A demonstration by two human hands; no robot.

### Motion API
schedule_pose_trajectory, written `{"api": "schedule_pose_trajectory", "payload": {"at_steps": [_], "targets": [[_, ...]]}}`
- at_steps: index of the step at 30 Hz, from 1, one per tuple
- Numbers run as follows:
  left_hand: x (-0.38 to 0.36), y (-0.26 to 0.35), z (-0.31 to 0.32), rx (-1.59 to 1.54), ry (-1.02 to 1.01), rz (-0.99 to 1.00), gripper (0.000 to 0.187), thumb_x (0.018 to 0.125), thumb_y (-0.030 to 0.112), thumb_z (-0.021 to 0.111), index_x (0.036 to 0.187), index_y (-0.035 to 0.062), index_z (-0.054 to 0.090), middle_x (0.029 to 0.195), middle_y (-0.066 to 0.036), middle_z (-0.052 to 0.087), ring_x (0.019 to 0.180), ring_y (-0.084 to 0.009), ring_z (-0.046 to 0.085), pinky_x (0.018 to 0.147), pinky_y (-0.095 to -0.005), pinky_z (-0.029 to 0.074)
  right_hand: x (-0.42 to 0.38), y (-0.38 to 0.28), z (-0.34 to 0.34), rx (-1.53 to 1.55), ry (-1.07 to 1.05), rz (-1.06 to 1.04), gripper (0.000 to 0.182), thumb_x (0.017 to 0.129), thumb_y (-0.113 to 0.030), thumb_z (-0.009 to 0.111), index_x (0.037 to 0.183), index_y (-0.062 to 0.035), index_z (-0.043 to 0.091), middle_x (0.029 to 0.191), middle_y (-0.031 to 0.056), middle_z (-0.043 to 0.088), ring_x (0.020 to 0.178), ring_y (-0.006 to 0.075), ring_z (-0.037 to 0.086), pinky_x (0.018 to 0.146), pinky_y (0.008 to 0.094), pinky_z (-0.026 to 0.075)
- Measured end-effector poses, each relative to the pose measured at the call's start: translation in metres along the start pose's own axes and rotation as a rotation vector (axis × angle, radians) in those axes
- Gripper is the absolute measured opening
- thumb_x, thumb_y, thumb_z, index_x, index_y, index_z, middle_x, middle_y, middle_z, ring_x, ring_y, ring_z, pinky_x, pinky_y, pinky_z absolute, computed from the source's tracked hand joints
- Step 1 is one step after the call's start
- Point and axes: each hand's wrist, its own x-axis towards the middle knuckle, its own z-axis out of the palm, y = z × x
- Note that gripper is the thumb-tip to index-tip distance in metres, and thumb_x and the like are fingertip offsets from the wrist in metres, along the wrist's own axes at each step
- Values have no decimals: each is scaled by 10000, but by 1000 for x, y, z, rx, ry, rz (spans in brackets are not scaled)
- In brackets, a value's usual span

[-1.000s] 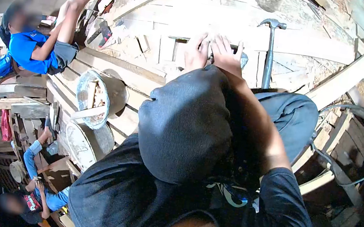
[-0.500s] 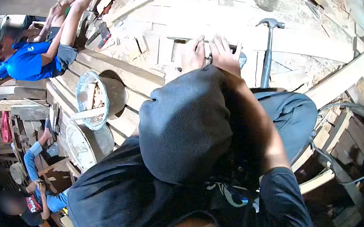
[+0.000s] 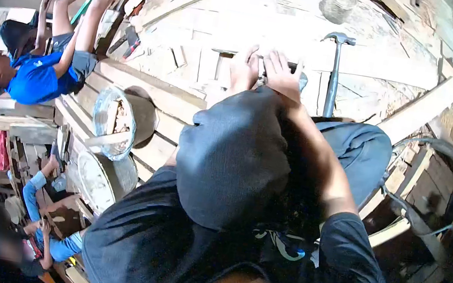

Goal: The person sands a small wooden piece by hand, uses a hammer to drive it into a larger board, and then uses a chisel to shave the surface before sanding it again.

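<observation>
Plank floor [image 3: 372,58], littered with offcuts: our left hand [image 3: 243,71] and right hand [image 3: 281,74] close on a small dark tool [image 3: 300,79] beside the hammer [image 3: 334,69]. We judge it rigid, light, best pinched mid-body.

Changes since the earlier frames:

- Person in blue shirt [image 3: 39,80], left of the view: earlier upright with the head high, now leaning further down and back; head lower and nearer the left edge; a second raised leg and a lifted hand [image 3: 45,2] now show beside the first leg.
- Left hand [image 3: 244,72] and right hand [image 3: 280,75]: both slightly lower in the view, as are the hammer [image 3: 334,69] and the glass jar [image 3: 337,3] behind them, consistent with a small tilt of the camera.
- Seated person at lower left [image 3: 44,231]: shifted a little downward and leftward.
</observation>
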Motion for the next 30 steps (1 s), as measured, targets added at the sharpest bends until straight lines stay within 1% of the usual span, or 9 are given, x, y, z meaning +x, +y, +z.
{"api": "schedule_pose_trajectory", "payload": {"at_steps": [4,6,9,10,12,15,17,26,30], "targets": [[-17,-9,3,64,-18,-81,239,902,73,623,1113,35,727,1012,-213,726,940,-326,719,821,-366,558,1,-1,-3,49,15,-2,478,941,-366,479,1315,-88,586,1442,84,544,1378,227,474,1073,769,207],[-10,-11,-1,-9,26,109,233,913,79,621,1116,28,723,1006,-210,727,935,-330,718,810,-374,561,2,-2,-2,53,-9,24,469,945,-362,475,1314,-95,588,1461,81,530,1397,225,457,1094,768,167],[1,-6,0,-15,-15,12,235,907,83,630,1116,23,719,1003,-211,725,949,-333,715,828,-376,558,0,-1,0,84,-84,36,482,943,-362,477,1336,-100,573,1482,76,516,1428,219,422,1112,767,121],[-1,-11,1,-33,-8,52,257,918,99,592,1144,56,706,1025,-213,709,947,-390,684,834,-436,546,-1,0,-1,89,-92,33,495,941,-369,483,1349,-100,563,1497,78,501,1439,218,407,1116,766,110],[-10,-13,1,-29,1,53,254,918,100,595,1140,50,705,1023,-219,706,956,-396,677,840,-443,539,0,2,-4,97,-104,29,523,936,-381,493,1375,-100,545,1527,82,470,1460,218,377,1123,763,88],[-15,0,-5,31,-50,-100,226,905,79,631,1108,25,713,1007,-207,723,967,-358,702,859,-396,541,0,1,-8,129,-135,45,557,924,-374,516,1404,-92,521,1569,86,414,1477,218,351,1129,754,74],[-1,-2,0,13,-3,-1,222,901,78,630,1098,22,714,999,-211,721,956,-368,700,852,-401,542,1,-1,-9,162,-72,40,533,929,-347,505,1389,-78,532,1561,86,427,1476,223,354,1136,744,63],[-4,-6,1,4,21,90,234,903,81,595,1100,33,712,1025,-215,710,952,-398,677,860,-439,535,0,0,-8,158,-56,29,502,955,-329,473,1375,-67,551,1551,102,436,1474,228,356,1121,754,88],[-5,-2,-3,15,-30,4,266,899,70,587,1131,29,711,1049,-212,714,995,-384,678,896,-424,528,-1,2,-6,134,-74,21,541,946,-371,493,1393,-69,537,1547,103,441,1466,237,372,1123,755,93]]}}
